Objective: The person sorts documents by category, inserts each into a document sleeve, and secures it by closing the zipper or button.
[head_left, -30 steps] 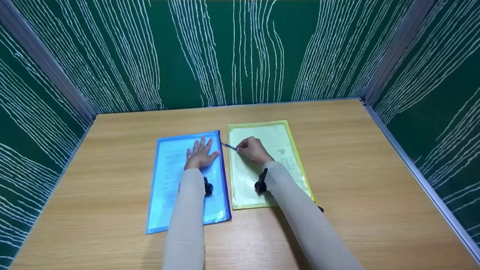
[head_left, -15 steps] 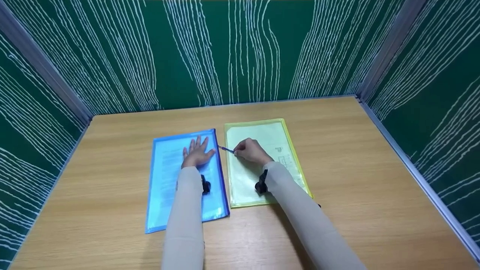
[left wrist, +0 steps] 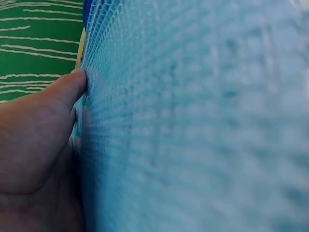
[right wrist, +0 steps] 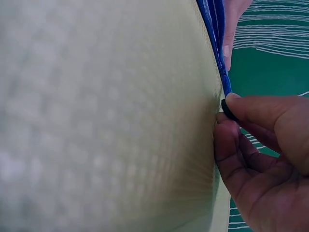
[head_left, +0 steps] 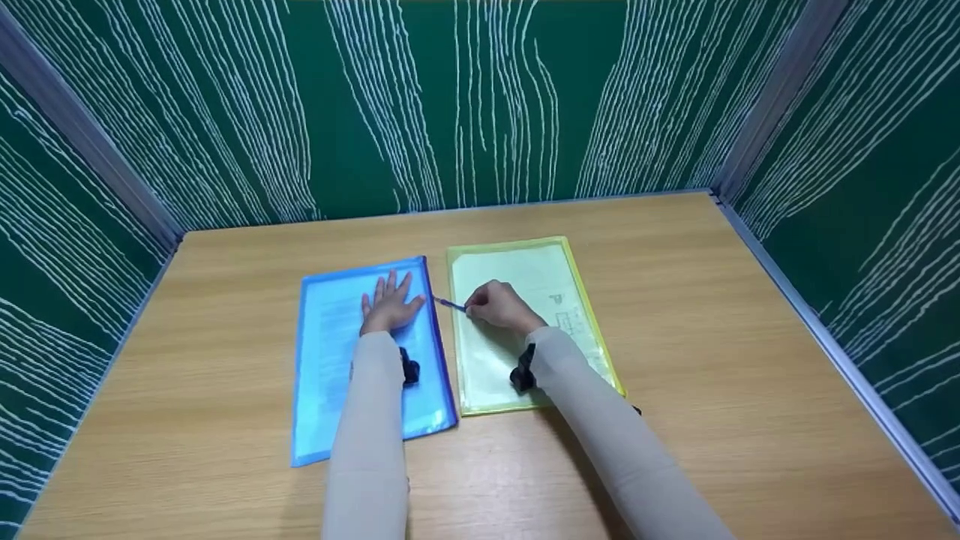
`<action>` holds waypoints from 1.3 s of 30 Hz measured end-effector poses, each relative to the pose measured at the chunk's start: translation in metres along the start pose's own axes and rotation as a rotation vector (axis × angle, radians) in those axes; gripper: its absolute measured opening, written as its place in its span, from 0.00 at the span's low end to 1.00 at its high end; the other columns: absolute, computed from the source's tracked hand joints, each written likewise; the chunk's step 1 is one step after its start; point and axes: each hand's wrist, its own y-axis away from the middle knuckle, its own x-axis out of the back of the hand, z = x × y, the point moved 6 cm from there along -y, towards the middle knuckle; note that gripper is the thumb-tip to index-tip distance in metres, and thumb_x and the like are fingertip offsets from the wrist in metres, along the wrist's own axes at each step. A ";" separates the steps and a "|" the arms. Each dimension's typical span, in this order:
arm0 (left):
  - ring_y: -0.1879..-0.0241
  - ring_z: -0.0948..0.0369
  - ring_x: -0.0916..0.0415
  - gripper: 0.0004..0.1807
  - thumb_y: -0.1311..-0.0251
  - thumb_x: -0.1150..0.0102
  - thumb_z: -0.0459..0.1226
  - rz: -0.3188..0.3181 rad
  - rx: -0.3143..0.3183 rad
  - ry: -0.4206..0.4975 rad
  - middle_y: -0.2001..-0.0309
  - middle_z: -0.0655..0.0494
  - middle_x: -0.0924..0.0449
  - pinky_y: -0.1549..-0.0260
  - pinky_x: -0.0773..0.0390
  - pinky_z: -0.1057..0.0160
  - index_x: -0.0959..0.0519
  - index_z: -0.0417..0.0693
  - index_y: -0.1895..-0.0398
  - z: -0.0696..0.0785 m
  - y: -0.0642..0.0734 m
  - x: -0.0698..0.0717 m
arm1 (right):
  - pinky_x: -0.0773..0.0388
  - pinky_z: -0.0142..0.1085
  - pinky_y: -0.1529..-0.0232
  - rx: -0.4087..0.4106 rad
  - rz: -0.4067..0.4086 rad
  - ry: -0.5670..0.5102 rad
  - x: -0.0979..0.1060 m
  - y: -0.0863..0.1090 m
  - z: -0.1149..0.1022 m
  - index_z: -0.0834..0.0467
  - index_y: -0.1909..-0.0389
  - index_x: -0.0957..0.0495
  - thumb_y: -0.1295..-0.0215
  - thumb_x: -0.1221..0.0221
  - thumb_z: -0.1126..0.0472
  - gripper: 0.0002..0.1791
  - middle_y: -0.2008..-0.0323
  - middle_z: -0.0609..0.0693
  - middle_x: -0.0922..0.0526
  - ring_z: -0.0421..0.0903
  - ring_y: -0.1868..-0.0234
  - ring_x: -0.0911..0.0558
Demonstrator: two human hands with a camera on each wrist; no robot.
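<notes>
A blue mesh zip folder with printed paper inside lies flat on the table. My left hand rests spread on its upper part, holding nothing; in the left wrist view the thumb lies against the mesh. Along the folder's right edge runs a dark blue zipper. My right hand pinches the end of the zipper pull between thumb and fingertips, with the pull stretched rightward from that edge. Beneath this hand lies a yellow zip folder holding a pale sheet.
Both folders lie side by side on a wooden table, a narrow gap between them. Green walls with white wavy lines enclose the back and sides. A small dark tip shows beside the yellow folder's lower right corner.
The zipper pull and my right hand have come slightly toward me along the blue folder's right edge. The head view has shifted a little. My left hand stays pressed on the folder.
</notes>
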 end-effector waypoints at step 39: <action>0.25 0.49 0.84 0.37 0.28 0.67 0.56 0.041 0.041 0.075 0.23 0.52 0.78 0.31 0.81 0.41 0.63 0.59 0.23 -0.017 -0.013 0.010 | 0.29 0.28 0.72 0.059 -0.191 0.088 0.000 0.024 0.000 0.58 0.63 0.14 0.37 0.38 0.62 0.06 0.69 0.49 0.14 0.39 0.74 0.25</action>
